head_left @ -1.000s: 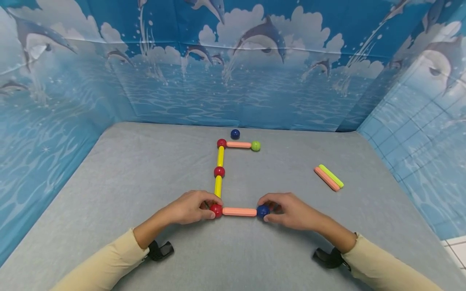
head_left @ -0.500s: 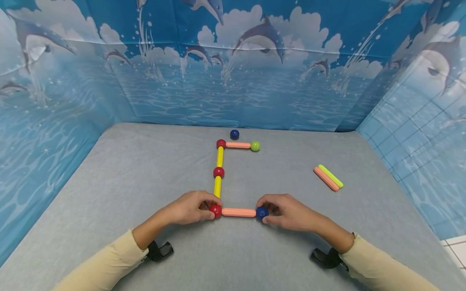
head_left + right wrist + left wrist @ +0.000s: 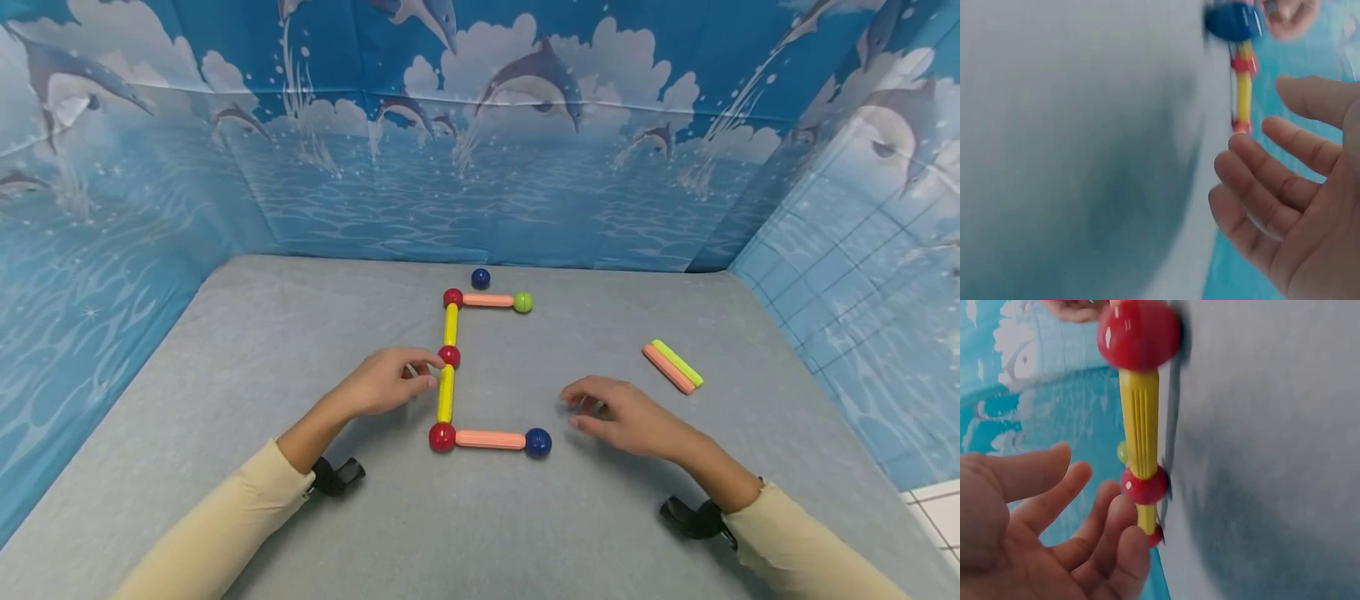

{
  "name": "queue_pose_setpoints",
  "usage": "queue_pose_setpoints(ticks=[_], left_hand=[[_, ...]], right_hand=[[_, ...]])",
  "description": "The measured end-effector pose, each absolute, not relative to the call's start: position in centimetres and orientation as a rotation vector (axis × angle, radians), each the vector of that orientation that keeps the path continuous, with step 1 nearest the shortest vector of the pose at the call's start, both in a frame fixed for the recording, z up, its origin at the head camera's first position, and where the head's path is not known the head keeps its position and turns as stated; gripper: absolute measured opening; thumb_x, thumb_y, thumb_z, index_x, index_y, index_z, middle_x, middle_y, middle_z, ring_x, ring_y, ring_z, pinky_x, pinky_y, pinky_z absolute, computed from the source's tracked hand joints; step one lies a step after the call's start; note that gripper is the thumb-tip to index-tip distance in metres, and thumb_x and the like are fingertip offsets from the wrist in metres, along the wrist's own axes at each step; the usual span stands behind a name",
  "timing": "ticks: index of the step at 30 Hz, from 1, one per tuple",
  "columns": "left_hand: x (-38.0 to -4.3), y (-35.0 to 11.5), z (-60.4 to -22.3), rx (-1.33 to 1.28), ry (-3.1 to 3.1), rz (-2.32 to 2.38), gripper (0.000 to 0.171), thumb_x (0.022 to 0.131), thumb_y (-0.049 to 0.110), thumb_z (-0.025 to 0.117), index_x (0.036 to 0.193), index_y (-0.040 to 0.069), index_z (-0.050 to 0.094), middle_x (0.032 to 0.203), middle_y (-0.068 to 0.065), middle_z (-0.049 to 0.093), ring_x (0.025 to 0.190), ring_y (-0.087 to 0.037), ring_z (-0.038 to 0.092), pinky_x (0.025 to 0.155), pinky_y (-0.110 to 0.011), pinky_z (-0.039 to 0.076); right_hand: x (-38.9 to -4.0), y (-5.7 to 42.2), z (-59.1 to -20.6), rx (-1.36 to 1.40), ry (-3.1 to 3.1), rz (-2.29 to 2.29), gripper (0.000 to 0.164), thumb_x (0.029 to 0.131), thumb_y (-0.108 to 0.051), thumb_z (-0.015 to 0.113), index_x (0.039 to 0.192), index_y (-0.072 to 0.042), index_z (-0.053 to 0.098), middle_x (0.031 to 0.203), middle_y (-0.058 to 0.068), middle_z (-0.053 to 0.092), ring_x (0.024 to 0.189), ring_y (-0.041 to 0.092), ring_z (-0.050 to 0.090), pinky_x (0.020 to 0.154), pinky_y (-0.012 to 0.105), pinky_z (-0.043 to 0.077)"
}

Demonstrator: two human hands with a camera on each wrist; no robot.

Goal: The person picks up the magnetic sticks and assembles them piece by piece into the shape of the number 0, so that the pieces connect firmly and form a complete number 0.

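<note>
A bracket shape of rods and balls lies on the grey table. Its left side has a far red ball [image 3: 453,298], a yellow rod [image 3: 451,325], a middle red ball [image 3: 449,357], another yellow rod [image 3: 446,394] and a near red ball [image 3: 442,437]. A salmon rod [image 3: 491,439] joins the near red ball to a blue ball [image 3: 537,442]; a second salmon rod [image 3: 487,300] leads to a green ball [image 3: 522,302]. My left hand [image 3: 395,381] is loosely curled with fingertips right beside the middle red ball. My right hand [image 3: 621,414], relaxed and holding nothing, hovers right of the blue ball.
A loose dark blue ball [image 3: 481,278] sits behind the far salmon rod. To the right, a spare salmon rod [image 3: 668,369] and a lime rod [image 3: 678,363] lie side by side. A dolphin-print curtain [image 3: 480,183] rises at the table's far edge.
Both hands have let go: the left from the near red ball, moving away toward the middle one; the right from the blue ball, moving right and slightly away. The joined pieces remain in place.
</note>
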State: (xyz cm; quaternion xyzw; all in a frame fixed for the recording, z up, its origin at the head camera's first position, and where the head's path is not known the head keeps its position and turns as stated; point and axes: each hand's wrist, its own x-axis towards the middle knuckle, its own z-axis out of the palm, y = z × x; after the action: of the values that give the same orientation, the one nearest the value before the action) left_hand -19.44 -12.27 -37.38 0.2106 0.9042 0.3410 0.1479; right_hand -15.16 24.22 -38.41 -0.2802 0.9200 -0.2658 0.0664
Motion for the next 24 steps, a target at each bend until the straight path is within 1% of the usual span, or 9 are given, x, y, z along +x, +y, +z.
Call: queue_pose_setpoints(ticks=[1, 5, 7, 9, 12, 17, 21, 24], left_hand=[[-19.9, -12.1, -37.4, 0.587, 2.616, 0.99, 0.031, 0.096, 0.02, 0.063, 0.127, 0.015, 0.066, 0.11, -0.009, 0.067, 0.085, -0.02, 0.059, 0.065, -0.027, 0.05], [-21.3, -11.5, -37.7, 0.531, 2.651, 0.985, 0.033, 0.097, 0.02, 0.061, 0.13, 0.018, 0.065, 0.12, -0.012, 0.065, 0.099, -0.026, 0.061, 0.07, -0.03, 0.053], [-22.0, -11.4, -38.0, 0.507, 2.658, 0.97, 0.035, 0.097, 0.02, 0.061, 0.131, 0.019, 0.064, 0.125, -0.013, 0.064, 0.105, -0.028, 0.061, 0.073, -0.032, 0.055], [-22.4, -11.3, -38.4, 0.48, 2.659, 0.968, 0.036, 0.097, 0.02, 0.061, 0.133, 0.019, 0.062, 0.128, -0.014, 0.063, 0.109, -0.029, 0.06, 0.074, -0.033, 0.056], [-22.9, -11.2, -38.8, 0.441, 2.658, 0.98, 0.038, 0.097, 0.021, 0.061, 0.135, 0.018, 0.06, 0.13, -0.014, 0.062, 0.11, -0.029, 0.059, 0.077, -0.035, 0.056], [-23.4, -10.8, -39.1, 0.427, 2.67, 1.009, 0.037, 0.098, 0.023, 0.06, 0.135, 0.018, 0.059, 0.129, -0.012, 0.062, 0.11, -0.028, 0.058, 0.082, -0.036, 0.055], [-23.8, -10.3, -39.3, 0.459, 2.663, 1.014, 0.033, 0.097, 0.021, 0.061, 0.13, 0.017, 0.061, 0.124, -0.013, 0.063, 0.107, -0.028, 0.057, 0.08, -0.034, 0.055], [-24.0, -10.1, -39.4, 0.449, 2.655, 0.995, 0.032, 0.096, 0.019, 0.063, 0.128, 0.017, 0.062, 0.121, -0.013, 0.063, 0.104, -0.026, 0.057, 0.076, -0.03, 0.054]], right_hand=[[-15.6, 25.1, -38.2, -0.826, 2.845, -0.78, 0.03, 0.094, -0.017, 0.067, 0.122, -0.007, 0.065, 0.109, 0.004, 0.069, 0.093, 0.012, 0.063, 0.077, 0.031, 0.055], [-17.2, 29.0, -37.6, -0.647, 3.156, -0.613, 0.024, 0.091, -0.01, 0.069, 0.113, 0.001, 0.069, 0.096, 0.013, 0.068, 0.085, 0.021, 0.062, 0.071, 0.038, 0.053], [-17.9, 30.5, -37.5, -0.51, 3.247, -0.493, 0.024, 0.092, -0.012, 0.068, 0.11, 0.003, 0.07, 0.092, 0.017, 0.066, 0.08, 0.026, 0.06, 0.067, 0.041, 0.051], [-18.4, 31.6, -37.7, -0.4, 3.274, -0.383, 0.026, 0.091, -0.014, 0.068, 0.108, 0.006, 0.07, 0.089, 0.019, 0.064, 0.077, 0.029, 0.059, 0.066, 0.043, 0.049], [-19.0, 32.6, -38.0, -0.317, 3.238, -0.285, 0.028, 0.091, -0.014, 0.068, 0.106, 0.009, 0.07, 0.085, 0.02, 0.063, 0.074, 0.029, 0.056, 0.064, 0.043, 0.047], [-19.2, 33.2, -38.9, -0.296, 3.229, -0.172, 0.019, 0.087, -0.008, 0.068, 0.097, 0.009, 0.071, 0.078, 0.017, 0.06, 0.069, 0.026, 0.054, 0.06, 0.04, 0.048], [-19.1, 32.7, -39.2, -0.358, 3.3, -0.176, 0.012, 0.085, -0.005, 0.07, 0.09, 0.007, 0.071, 0.079, 0.017, 0.061, 0.07, 0.027, 0.057, 0.064, 0.044, 0.052], [-19.2, 32.2, -39.3, -0.395, 3.302, -0.21, 0.01, 0.085, -0.005, 0.071, 0.089, 0.005, 0.069, 0.082, 0.019, 0.064, 0.071, 0.027, 0.059, 0.067, 0.047, 0.052]])
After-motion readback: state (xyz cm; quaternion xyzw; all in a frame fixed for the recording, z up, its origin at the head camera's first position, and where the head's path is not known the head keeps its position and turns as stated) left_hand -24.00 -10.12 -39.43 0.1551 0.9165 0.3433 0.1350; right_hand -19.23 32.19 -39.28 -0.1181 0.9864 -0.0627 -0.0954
